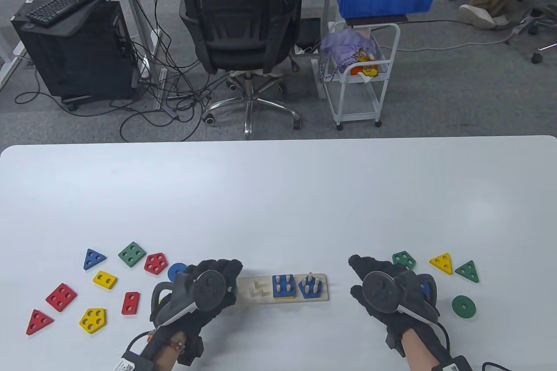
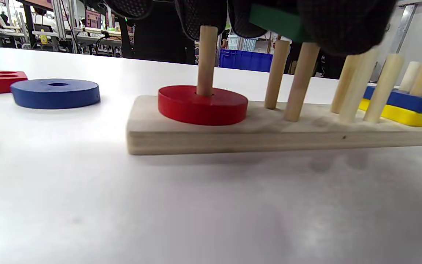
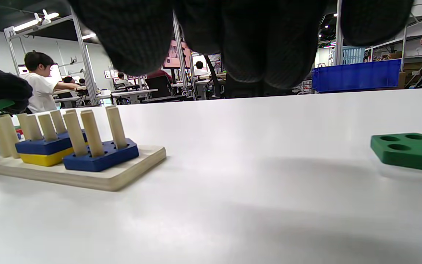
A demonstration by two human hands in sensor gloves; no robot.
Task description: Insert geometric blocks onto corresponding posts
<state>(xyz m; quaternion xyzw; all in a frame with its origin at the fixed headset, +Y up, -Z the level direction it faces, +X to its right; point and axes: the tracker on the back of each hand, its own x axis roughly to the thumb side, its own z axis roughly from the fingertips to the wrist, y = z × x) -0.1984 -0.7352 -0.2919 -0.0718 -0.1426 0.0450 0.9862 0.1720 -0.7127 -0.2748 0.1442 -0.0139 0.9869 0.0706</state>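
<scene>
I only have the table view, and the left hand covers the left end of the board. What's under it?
Observer: A red disc sits seated on the single post.
Operator: Is the left hand carrying anything?
Observer: Yes, the left hand holds a green block atop the two-post pair.
Operator: And the right hand?
Observer: The right hand shows nothing held; a green five-hole block lies nearby.

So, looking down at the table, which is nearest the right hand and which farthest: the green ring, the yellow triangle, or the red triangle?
From the right hand:
1. Green ring, just to its right.
2. Yellow triangle, farther back on the right.
3. Red triangle, far left of the table.
</scene>
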